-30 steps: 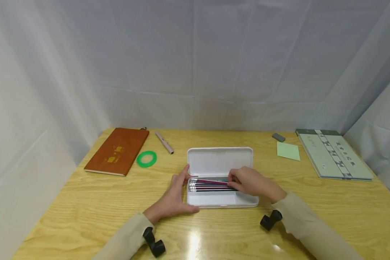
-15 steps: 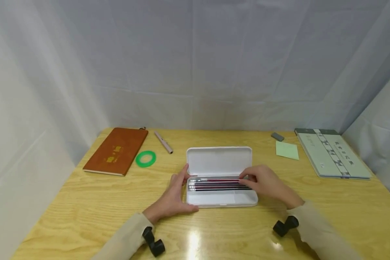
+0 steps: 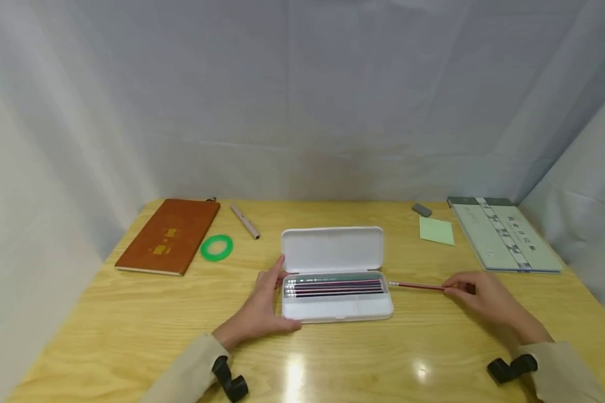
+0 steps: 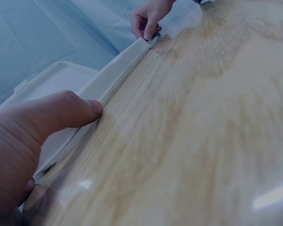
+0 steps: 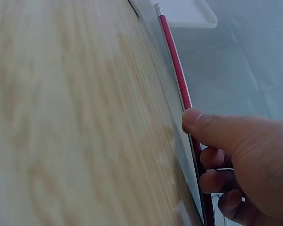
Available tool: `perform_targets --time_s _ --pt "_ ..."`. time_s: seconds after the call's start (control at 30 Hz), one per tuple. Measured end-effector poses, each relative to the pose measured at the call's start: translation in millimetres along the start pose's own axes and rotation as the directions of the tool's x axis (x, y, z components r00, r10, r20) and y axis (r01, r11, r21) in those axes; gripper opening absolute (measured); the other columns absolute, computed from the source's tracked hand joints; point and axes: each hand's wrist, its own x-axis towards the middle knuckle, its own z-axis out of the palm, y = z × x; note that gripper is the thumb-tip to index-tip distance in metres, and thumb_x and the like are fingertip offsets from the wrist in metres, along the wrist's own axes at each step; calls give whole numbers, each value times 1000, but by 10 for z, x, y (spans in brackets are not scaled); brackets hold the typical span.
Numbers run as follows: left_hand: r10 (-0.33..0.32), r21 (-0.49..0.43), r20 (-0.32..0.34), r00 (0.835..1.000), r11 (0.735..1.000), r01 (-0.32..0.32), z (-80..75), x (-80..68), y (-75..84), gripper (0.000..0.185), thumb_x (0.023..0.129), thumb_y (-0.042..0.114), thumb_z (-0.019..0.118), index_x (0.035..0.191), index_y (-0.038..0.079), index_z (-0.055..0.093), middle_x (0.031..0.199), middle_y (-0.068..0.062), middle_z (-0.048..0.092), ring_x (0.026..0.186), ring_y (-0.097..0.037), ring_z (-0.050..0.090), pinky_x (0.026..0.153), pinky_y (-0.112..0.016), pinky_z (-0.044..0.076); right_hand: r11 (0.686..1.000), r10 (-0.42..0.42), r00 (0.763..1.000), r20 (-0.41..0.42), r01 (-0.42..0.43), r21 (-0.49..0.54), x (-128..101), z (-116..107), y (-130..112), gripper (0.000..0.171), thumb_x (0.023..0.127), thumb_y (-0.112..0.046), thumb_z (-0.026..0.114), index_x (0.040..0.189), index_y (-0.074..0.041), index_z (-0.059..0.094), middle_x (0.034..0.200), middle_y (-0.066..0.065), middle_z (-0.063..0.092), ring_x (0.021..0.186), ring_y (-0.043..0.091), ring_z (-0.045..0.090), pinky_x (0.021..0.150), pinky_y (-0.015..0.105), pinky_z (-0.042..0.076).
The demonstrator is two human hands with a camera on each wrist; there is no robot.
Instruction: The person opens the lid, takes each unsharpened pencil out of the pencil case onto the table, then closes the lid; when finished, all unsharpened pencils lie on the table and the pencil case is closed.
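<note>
A white pencil case (image 3: pixel 333 310) lies with its lid (image 3: pixel 333 249) raised, and several striped pencils (image 3: pixel 335 287) with metal-capped ends lie side by side in its rear part. My left hand (image 3: pixel 257 308) holds the case's left end, thumb along the front edge and fingers at the back corner. To the right of the case, my right hand (image 3: pixel 489 296) pinches a red pencil (image 3: pixel 415 286) between thumb and fingers. In the right wrist view the pencil (image 5: pixel 177 66) extends out from the grip, its capped end towards the case; its other end is partly behind the fingers.
On the left are a brown notebook (image 3: pixel 168 235), a green tape ring (image 3: pixel 217 248) and a light-coloured pen (image 3: pixel 244 221). At the back right are a grey eraser (image 3: pixel 422 210), pale green sticky notes (image 3: pixel 436 230) and a pale green book (image 3: pixel 506 235). A white curtain hangs behind the table.
My right hand has drawn the red pencil out of the case and carried it right, past the case's end. The left hand keeps its hold on the case.
</note>
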Motion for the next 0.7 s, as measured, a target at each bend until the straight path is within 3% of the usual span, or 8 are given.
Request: perform_targets --time_s 0.23,0.37,0.47,0.7 --pt "22 30 13 1000 999 -23 -26 -21 -15 130 59 26 91 156 16 5 135 -1 46 123 -18 42 107 -42 38 999 7 1000 9 -7 -50 13 -8 25 10 83 -8 73 89 -16 73 67 -17 55 58 -5 41 49 19 37" --pt "38 36 10 999 999 -39 -17 -19 -15 130 59 25 90 156 14 5 134 -2 46 121 -18 42 106 -42 39 996 -58 998 -10 58 -63 22 15 -16 14 81 -7 74 89 -17 70 66 -19 49 56 -7 38 48 18 35" --pt "50 40 -2 999 998 -50 -21 -21 -15 129 59 24 90 156 14 5 134 -3 46 120 -19 43 105 -42 40 994 -101 995 -2 100 -35 107 64 -132 15 81 -7 74 90 -17 68 64 -19 47 54 -7 37 47 18 35" --pt "57 51 -4 998 997 -57 -35 -25 -16 130 59 25 90 156 14 5 134 -3 46 120 -19 43 105 -43 40 989 -130 985 115 120 89 497 299 -596 9 87 -10 69 96 -13 69 62 -15 48 53 -4 39 47 18 37"
